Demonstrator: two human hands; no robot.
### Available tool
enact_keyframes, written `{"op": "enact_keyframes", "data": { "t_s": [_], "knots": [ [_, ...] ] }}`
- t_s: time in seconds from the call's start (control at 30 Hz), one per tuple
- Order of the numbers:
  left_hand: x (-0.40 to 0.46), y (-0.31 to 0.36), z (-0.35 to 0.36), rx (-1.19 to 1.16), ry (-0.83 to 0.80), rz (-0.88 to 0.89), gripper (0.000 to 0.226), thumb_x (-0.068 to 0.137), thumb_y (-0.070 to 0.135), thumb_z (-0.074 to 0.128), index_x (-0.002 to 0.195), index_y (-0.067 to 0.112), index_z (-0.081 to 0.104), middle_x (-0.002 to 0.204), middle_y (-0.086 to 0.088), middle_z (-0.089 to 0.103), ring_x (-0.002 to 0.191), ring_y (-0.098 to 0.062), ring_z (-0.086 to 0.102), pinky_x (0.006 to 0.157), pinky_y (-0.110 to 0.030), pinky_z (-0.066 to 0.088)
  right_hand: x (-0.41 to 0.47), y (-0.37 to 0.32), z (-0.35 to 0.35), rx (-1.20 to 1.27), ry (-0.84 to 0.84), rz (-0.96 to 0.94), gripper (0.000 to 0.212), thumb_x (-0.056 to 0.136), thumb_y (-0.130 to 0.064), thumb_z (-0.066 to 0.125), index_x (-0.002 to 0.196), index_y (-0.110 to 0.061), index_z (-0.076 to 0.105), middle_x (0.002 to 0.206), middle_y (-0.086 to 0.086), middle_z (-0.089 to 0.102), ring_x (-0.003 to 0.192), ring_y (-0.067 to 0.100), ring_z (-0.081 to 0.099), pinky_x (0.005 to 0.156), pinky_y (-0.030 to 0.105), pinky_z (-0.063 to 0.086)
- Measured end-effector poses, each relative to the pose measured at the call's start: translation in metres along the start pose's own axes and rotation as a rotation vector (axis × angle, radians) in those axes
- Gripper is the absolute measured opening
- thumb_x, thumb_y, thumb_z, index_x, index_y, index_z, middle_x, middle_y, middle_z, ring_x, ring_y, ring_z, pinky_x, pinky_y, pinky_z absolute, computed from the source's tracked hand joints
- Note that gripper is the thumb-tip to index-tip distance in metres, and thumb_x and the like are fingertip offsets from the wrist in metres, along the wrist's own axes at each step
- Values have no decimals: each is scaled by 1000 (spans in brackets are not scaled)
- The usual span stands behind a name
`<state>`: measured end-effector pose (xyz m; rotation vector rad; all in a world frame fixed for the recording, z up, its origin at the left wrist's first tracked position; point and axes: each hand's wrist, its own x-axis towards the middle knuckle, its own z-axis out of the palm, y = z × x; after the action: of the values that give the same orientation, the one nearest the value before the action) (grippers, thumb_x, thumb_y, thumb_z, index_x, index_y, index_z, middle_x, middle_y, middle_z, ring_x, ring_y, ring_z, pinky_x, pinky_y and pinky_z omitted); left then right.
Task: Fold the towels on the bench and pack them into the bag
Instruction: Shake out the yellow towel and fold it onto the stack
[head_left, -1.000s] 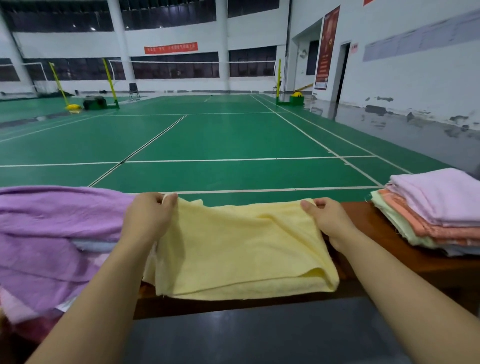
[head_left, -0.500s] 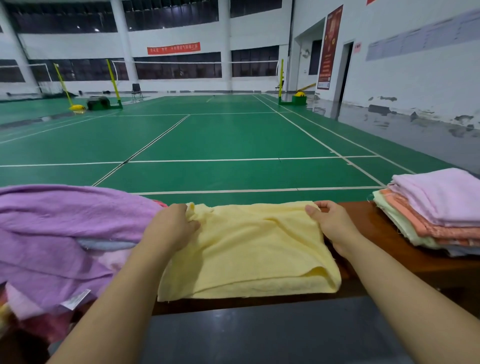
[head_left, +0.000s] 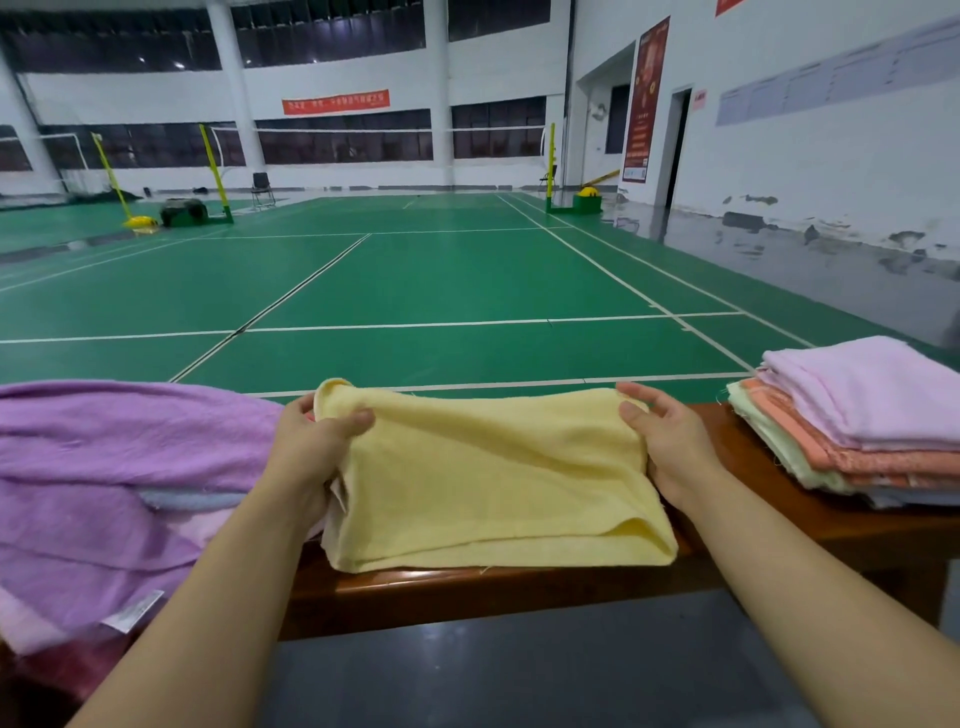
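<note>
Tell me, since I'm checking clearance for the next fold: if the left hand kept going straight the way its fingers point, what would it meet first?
The left hand points rightward across the yellow towel it grips, so likely only that towel's far edge, then the right hand at the opposite corner. Depth is unclear.

We cannot see the purple towel pile (head_left: 104, 467) whole; the left edge cuts it off. The folded stack (head_left: 857, 415) runs past the right edge, and the red banner (head_left: 336, 102) is too small for us to read.

Purple towel heap (head_left: 114, 467) crowds left; folded stack (head_left: 862, 415) blocks right.
</note>
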<state>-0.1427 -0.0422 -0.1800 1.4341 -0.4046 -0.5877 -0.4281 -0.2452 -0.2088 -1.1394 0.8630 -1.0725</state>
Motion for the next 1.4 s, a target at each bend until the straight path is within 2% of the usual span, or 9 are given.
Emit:
{"op": "enact_keyframes", "data": {
  "t_s": [0.13, 0.27, 0.43, 0.6, 0.73, 0.93, 1.13, 1.23, 1.4],
  "knots": [
    [-10, 6, 8, -193, -150, -104, 45, 88, -3, 67, 129, 14, 60, 109, -18, 69, 84, -29, 69, 62, -40, 60, 1, -3, -1, 90, 1, 13, 26, 97, -3, 61, 115, -17, 73, 107, 10, 73, 90, 23, 73, 75, 39, 60],
    [-14, 11, 10, -231, -249, -202, 48, 87, 26, 75, 130, 10, 59, 95, -11, 68, 72, -24, 68, 56, -35, 59, 3, -6, -5, 156, -16, 10, 30, 95, 2, 62, 117, -16, 72, 110, 10, 73, 94, 24, 72, 76, 38, 59],
    [-5, 15, 15, -104, -43, 35, 49, 90, 23, 76, 135, 28, 57, 114, -11, 68, 80, -21, 69, 52, -30, 55, 8, -16, -13, 158, -9, -36, 32, 93, 2, 64, 116, -18, 73, 113, 10, 73, 99, 24, 72, 81, 39, 59],
    [-9, 26, 29, -116, -12, 277, 44, 87, 19, 79, 127, 25, 62, 98, 0, 76, 75, -7, 69, 53, -26, 52, 12, -38, -12, 39, 34, -211, 26, 91, -7, 71, 109, -26, 75, 104, 1, 77, 95, 17, 72, 81, 34, 59],
    [-10, 41, 34, -156, -23, 453, 31, 86, 17, 80, 113, 25, 68, 96, -1, 76, 79, -7, 69, 71, -21, 56, 15, -60, -7, -44, 60, -361, 22, 90, -12, 74, 106, -27, 75, 97, 0, 77, 89, 12, 71, 81, 32, 59],
    [-21, 62, 37, -104, 26, 697, 15, 90, 14, 75, 94, 28, 72, 88, 8, 69, 77, 2, 61, 71, -16, 48, 8, -82, -8, -138, 141, -640, 12, 93, -19, 72, 101, -27, 74, 85, -5, 68, 77, 7, 59, 74, 29, 50],
    [-45, 87, 43, 150, 121, 952, 8, 96, 16, 66, 100, 23, 69, 91, 17, 67, 80, 10, 58, 76, -9, 45, -16, -98, -12, -292, 175, -788, 34, 92, -28, 73, 119, -45, 62, 117, -17, 65, 96, -6, 62, 80, 13, 52],
    [-40, 82, 43, 303, 94, 867, 15, 98, 21, 61, 111, 28, 66, 98, 19, 63, 83, 11, 56, 78, -11, 43, -6, -96, -19, -496, 118, -702, 46, 90, -26, 75, 128, -43, 57, 123, -13, 60, 99, -1, 59, 86, 19, 48],
    [-8, 15, 50, 651, -51, 480, 30, 98, 15, 61, 128, 21, 62, 119, 0, 63, 102, -17, 60, 91, -28, 44, 30, -42, -34, -839, -14, -365, 51, 87, -24, 79, 133, -30, 59, 133, -3, 59, 122, 18, 55, 95, 26, 40]
  ]
}}
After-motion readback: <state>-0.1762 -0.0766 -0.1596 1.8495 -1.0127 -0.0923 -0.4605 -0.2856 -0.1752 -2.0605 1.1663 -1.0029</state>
